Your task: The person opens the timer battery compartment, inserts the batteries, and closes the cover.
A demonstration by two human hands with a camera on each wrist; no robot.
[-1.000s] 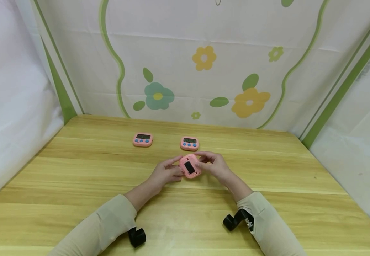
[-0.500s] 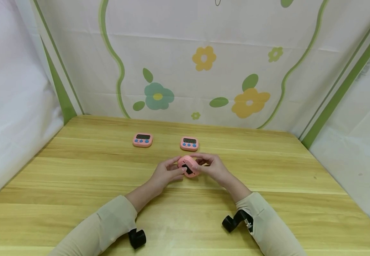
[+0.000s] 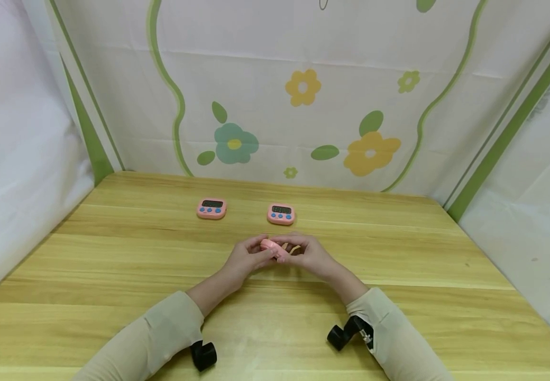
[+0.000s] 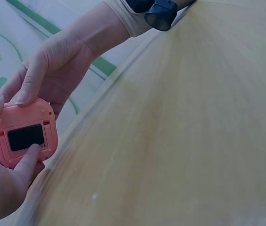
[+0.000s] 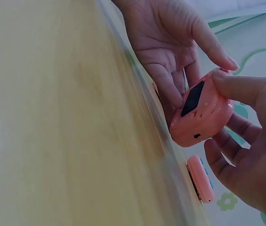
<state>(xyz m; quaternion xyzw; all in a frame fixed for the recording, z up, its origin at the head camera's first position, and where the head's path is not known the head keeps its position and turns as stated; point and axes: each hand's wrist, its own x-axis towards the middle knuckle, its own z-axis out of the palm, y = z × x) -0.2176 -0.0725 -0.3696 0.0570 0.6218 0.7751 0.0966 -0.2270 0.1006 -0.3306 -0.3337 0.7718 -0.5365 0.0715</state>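
A pink digital timer (image 3: 268, 244) is held between both hands over the middle of the table. The left hand (image 3: 243, 260) grips its left side; the right hand (image 3: 317, 259) pinches the other side, thumb nearest the person. From the head it shows mostly its pink edge. Its back, with a black rectangular panel (image 4: 25, 137), is visible in the left wrist view, where a left fingertip touches the panel's lower corner. Its front is hidden. Beyond the hands lie two similar timers, one on the left (image 3: 211, 209) and one nearer the middle (image 3: 281, 214), blue buttons and dark screens up.
The wooden table (image 3: 127, 264) stretches to either side of the arms. White cloth with printed flowers (image 3: 370, 153) closes off the back and sides. Black wrist cameras, left (image 3: 203, 354) and right (image 3: 338, 337), stick out from the sleeves.
Both hands have turned the held timer, so its back, facing the head camera before, has tipped out of that view. The right hand has shifted slightly left and down. The other timers stay put.
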